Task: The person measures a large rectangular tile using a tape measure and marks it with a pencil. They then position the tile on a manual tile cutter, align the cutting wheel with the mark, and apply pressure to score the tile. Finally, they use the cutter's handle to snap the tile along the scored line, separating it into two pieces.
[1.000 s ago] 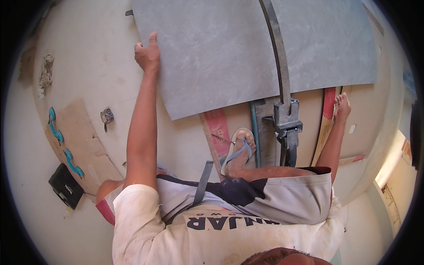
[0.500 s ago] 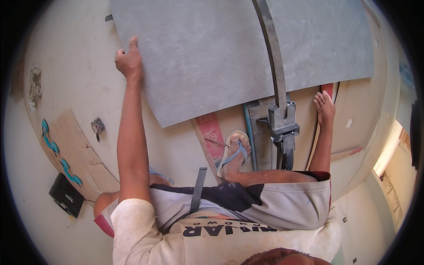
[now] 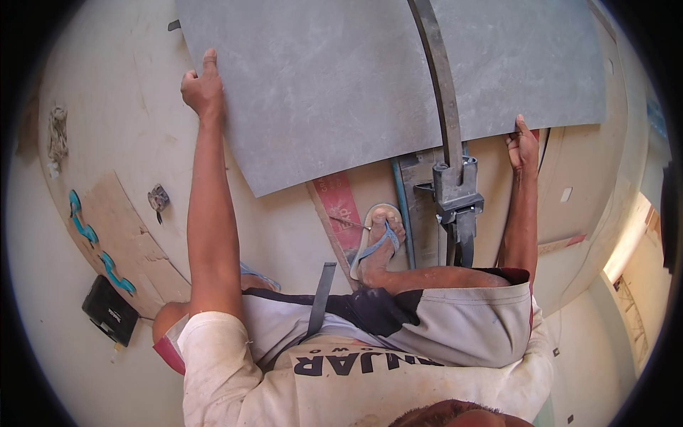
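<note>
A large grey tile (image 3: 327, 92) lies slanted under the dark metal rail (image 3: 442, 85) of a manual tile cutter. My left hand (image 3: 203, 92) is closed on its left edge, thumb on top and fingers curled at the side, partly hidden beneath. At the near edge, right of the rail, my right hand (image 3: 524, 148) grips the tile with the thumb over the top; its other fingers are mostly under it. The cutter's grey head (image 3: 457, 191) sits at the near end of the rail, just past the tile's edge.
My sandalled foot (image 3: 380, 238) rests beside a red-printed cardboard strip (image 3: 338, 213) and the cutter's blue-edged base (image 3: 402, 206). On the left lie teal double-cup suction lifters (image 3: 82, 217) on cardboard, a small dusty block (image 3: 159, 198), a crumpled rag (image 3: 57, 135) and a black case (image 3: 110, 311).
My right hand has gone from lying open beside the near edge to gripping it, thumb on top. The tile and my left hand have shifted slightly away from me.
</note>
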{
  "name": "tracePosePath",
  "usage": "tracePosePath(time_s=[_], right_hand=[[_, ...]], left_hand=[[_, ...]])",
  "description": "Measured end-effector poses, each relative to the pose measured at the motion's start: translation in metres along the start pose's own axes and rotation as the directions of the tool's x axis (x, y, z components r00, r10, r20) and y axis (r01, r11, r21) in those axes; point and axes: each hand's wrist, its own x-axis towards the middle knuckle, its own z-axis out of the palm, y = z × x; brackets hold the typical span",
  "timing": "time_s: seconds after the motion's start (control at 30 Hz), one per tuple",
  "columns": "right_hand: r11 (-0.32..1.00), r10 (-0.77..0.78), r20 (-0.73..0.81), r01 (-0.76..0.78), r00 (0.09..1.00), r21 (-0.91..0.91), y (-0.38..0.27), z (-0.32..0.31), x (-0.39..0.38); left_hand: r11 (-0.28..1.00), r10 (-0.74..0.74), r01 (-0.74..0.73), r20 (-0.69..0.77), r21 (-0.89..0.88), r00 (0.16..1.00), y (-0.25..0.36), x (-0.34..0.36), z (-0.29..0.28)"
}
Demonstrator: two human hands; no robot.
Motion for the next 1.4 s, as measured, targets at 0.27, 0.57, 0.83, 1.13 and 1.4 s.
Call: tracePosePath(time_s=[0.27,0.57,0.83,1.13,1.4], right_hand=[[0.998,-0.011,-0.034,0.013,0.999,0.063,0.017,-0.031,0.042],[0.991,0.004,-0.063,0.004,0.998,0.135,0.008,-0.008,0.027],[0.995,0.001,-0.106,0.01,0.994,0.096,-0.001,0.007,0.018],[0.994,-0.106,-0.109,0.107,0.988,0.006,0.008,-0.008,0.03],[0.997,-0.046,-0.152,0.055,0.987,0.056,0.009,-0.004,0.026]], left_hand=[[1.0,-0.005,0.005,-0.002,0.014,1.0,-0.015,0.006,0.01],[1.0,-0.015,0.015,0.014,-0.011,1.0,-0.008,-0.001,0.006],[0.997,0.001,-0.003,-0.021,-0.075,1.0,-0.009,-0.007,0.005],[0.994,-0.076,0.076,0.003,-0.082,0.997,0.0,-0.008,0.003],[0.991,-0.051,0.052,0.016,-0.123,0.999,-0.003,-0.003,0.003]])
